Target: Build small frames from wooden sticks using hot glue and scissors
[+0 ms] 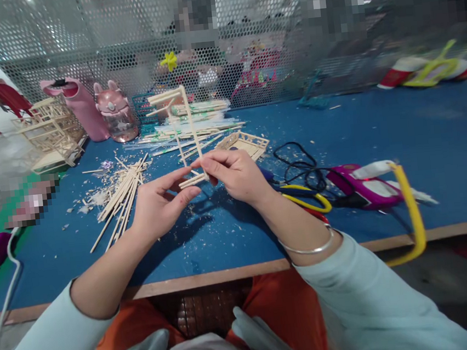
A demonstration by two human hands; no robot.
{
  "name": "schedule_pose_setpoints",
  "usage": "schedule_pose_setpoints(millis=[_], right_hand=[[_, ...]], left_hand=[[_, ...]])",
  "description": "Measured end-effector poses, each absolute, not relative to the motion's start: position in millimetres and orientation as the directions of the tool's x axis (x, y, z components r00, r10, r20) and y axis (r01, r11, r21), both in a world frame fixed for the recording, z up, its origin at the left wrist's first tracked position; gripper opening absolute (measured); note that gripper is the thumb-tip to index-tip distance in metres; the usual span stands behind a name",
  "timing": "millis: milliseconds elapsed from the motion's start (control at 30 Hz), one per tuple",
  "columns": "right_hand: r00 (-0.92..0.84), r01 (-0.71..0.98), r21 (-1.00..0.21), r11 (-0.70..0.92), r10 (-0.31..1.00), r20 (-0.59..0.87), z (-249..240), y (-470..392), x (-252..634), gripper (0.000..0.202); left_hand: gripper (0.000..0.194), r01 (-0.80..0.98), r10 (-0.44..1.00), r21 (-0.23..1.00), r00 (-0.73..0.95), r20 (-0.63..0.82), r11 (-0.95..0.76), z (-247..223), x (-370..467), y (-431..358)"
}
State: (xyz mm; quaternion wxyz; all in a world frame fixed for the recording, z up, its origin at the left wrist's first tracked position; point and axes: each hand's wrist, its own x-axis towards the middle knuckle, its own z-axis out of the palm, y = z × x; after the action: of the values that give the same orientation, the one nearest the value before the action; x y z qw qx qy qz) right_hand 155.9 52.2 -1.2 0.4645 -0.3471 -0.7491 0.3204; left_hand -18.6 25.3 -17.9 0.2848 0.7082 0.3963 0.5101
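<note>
A small frame of pale wooden sticks [191, 121] is held upright above the blue table, its long sides rising from between my hands. My left hand [164, 201] has thumb and fingers closed around the lower left corner of this stick frame. On the lower right corner, my right hand [233, 172] pinches it between thumb and fingers. Part of the bottom end is covered by my fingers. Left of my hands lies a loose pile of thin wooden sticks [123, 194]. Just behind my right hand is a flat wooden stick piece with a railing [251, 144].
A purple glue gun [362, 187] with a yellow strip [413, 213] and black cable [298, 163] lies right, beside yellow-handled pliers [312, 197]. Bundled sticks [199, 118], a pink bottle [87, 109], a clear cup [116, 115] and a stick structure [53, 132] stand behind. A perforated metal screen [121, 37] borders the back.
</note>
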Motion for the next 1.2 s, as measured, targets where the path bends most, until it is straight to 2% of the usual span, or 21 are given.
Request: schedule_pose_setpoints(millis=[100, 167, 267, 367, 433, 500, 567, 633, 800, 967, 1067, 1200], right_hand=[[-0.323, 0.309, -0.721, 0.621, 0.781, 0.534, -0.7, 53.5, 158.0, 0.037], [-0.372, 0.404, -0.578, 0.709, 0.704, 0.605, 0.0, 53.9, 159.0, 0.036], [-0.484, 0.573, -0.296, 0.764, 0.607, 0.630, 0.4, 53.2, 158.7, 0.036], [-0.563, 0.678, -0.084, 0.730, 0.590, 0.579, -0.4, 50.7, 155.1, 0.035], [-0.598, 0.696, -0.007, 0.718, 0.585, 0.548, -0.7, 48.7, 152.1, 0.034], [-0.599, 0.708, 0.014, 0.707, 0.590, 0.541, 0.0, 47.2, 150.4, 0.034], [-0.560, 0.722, -0.025, 0.691, 0.605, 0.566, 1.5, 47.1, 150.7, 0.033], [-0.502, 0.702, -0.143, 0.698, 0.627, 0.596, 3.0, 48.4, 152.4, 0.029], [-0.377, 0.450, -0.540, 0.711, 0.700, 0.607, 2.1, 52.5, 153.4, 0.022], [-0.315, 0.232, -0.825, 0.515, 0.843, 0.437, -0.6, 51.3, 149.0, 0.026], [-0.321, 0.126, -0.907, 0.402, 0.882, 0.346, -0.3, 51.2, 148.5, 0.027], [-0.317, 0.079, -0.928, 0.363, 0.892, 0.322, -0.1, 52.0, 148.7, 0.026]], left_hand=[[0.040, 0.144, 0.898, 0.886, 0.059, 0.436, -0.440, -17.8, -18.6, 27.4], [0.036, 0.107, 0.897, 0.894, -0.039, 0.441, -0.435, -18.6, -19.4, 30.3], [0.030, 0.172, 0.802, 0.818, -0.169, 0.573, -0.549, -19.5, -21.6, 31.0], [0.033, 0.337, 0.674, 0.679, -0.153, 0.723, -0.652, -18.6, -23.2, 26.1], [0.044, 0.403, 0.732, 0.690, -0.067, 0.678, -0.601, -18.0, -23.0, 23.9], [0.057, 0.388, 0.876, 0.804, 0.018, 0.481, -0.450, -19.4, -21.5, 25.0], [0.064, 0.349, 0.959, 0.894, 0.099, 0.265, -0.282, -22.8, -18.8, 28.1], [0.062, 0.345, 0.970, 0.907, 0.118, 0.214, -0.242, -26.9, -15.5, 30.4], [0.033, 0.470, 0.852, 0.728, 0.110, 0.512, -0.498, -29.9, -8.7, 25.2], [0.026, 0.439, 0.839, 0.738, 0.075, 0.539, -0.513, -28.2, -8.9, 20.8], [0.025, 0.402, 0.844, 0.764, 0.043, 0.534, -0.504, -27.9, -10.0, 21.1], [0.022, 0.389, 0.854, 0.783, 0.022, 0.520, -0.486, -26.6, -10.4, 21.3]])
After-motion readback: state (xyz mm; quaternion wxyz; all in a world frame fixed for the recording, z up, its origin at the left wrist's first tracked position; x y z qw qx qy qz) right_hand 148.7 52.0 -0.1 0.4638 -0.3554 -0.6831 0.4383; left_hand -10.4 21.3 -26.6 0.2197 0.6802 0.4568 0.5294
